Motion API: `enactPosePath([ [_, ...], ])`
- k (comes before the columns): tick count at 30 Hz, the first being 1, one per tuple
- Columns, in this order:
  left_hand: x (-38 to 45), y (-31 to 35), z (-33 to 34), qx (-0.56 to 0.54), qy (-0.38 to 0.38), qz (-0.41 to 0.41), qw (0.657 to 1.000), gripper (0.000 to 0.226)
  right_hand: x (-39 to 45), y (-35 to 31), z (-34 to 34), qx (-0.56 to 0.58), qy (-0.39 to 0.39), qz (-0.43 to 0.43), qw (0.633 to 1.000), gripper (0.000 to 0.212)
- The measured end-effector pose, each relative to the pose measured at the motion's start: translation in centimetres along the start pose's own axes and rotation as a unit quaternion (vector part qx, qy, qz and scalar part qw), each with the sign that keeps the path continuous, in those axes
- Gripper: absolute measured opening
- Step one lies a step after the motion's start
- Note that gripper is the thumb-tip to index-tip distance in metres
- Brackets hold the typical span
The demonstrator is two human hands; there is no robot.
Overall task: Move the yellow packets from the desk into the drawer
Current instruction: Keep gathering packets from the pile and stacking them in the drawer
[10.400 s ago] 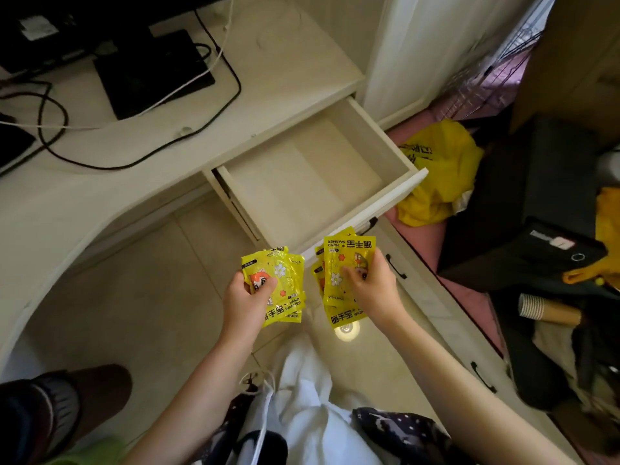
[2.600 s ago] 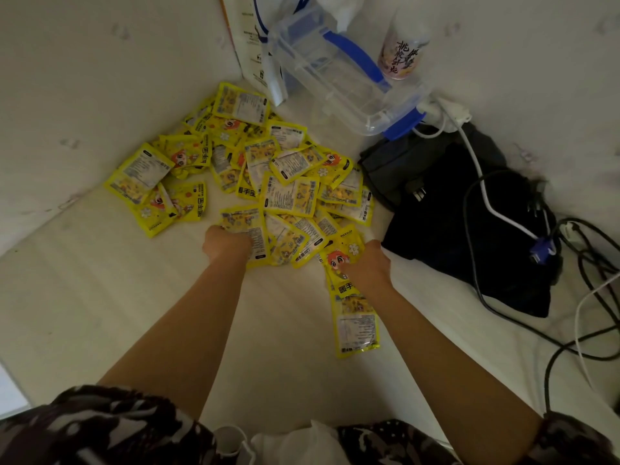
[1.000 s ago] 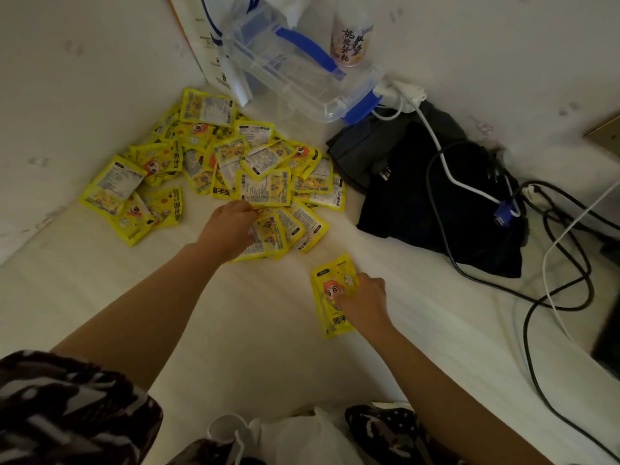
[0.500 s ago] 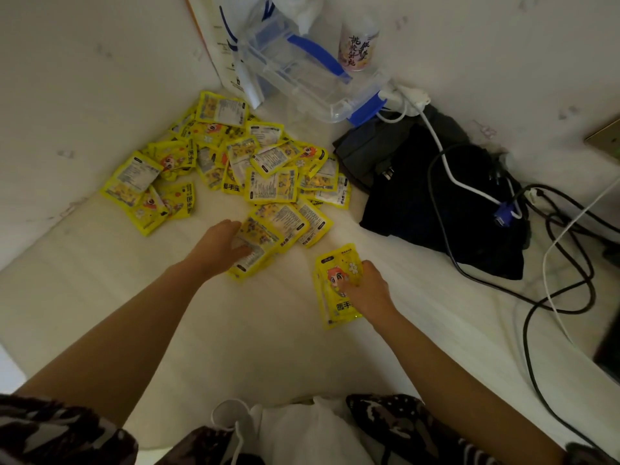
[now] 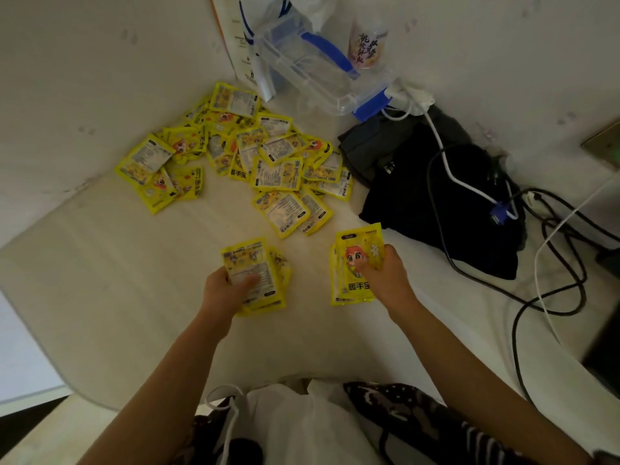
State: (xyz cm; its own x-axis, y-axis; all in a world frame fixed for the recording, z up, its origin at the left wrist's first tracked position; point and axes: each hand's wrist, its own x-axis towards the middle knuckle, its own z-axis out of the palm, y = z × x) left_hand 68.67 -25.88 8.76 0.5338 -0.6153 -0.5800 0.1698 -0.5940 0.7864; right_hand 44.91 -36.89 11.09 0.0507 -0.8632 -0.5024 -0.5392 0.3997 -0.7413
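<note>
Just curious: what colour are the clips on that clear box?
Blue, on the clear box, seen in the head view.

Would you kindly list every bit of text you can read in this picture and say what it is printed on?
"暖手宝": front of the packet stack held in the right hand.
Bottle by the wall: brush-style characters, too blurred to read.
Packet backs in the pile and in the left hand: print too small.

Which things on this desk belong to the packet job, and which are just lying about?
Job: packets in left hand; packets in right hand; packet pile; left hand; right hand.
Lying about: clear box; bottle; black bag; cables.
</note>
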Motion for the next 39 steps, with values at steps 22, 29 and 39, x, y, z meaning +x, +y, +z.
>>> enactPosePath([
  [22, -6.9, -7.6, -6.1, 0.04, -0.135, 0.021, 0.99, 0.017, -17.8, 8.8, 8.7, 0.131, 0.178, 0.105, 0.97, 0.028],
  [29, -11.2, -10.0, -7.2, 0.115, -0.201, 0.037, 0.972, 0.021, -26.4, 12.5, 10.1, 0.167, 0.252, 0.156, 0.94, 0.031],
  [39, -19.4, -13.9, -4.4, 0.236, -0.309, 0.104, 0.915, 0.017, -38.5, 20.8, 10.3, 0.269, 0.345, 0.223, 0.871, 0.022],
])
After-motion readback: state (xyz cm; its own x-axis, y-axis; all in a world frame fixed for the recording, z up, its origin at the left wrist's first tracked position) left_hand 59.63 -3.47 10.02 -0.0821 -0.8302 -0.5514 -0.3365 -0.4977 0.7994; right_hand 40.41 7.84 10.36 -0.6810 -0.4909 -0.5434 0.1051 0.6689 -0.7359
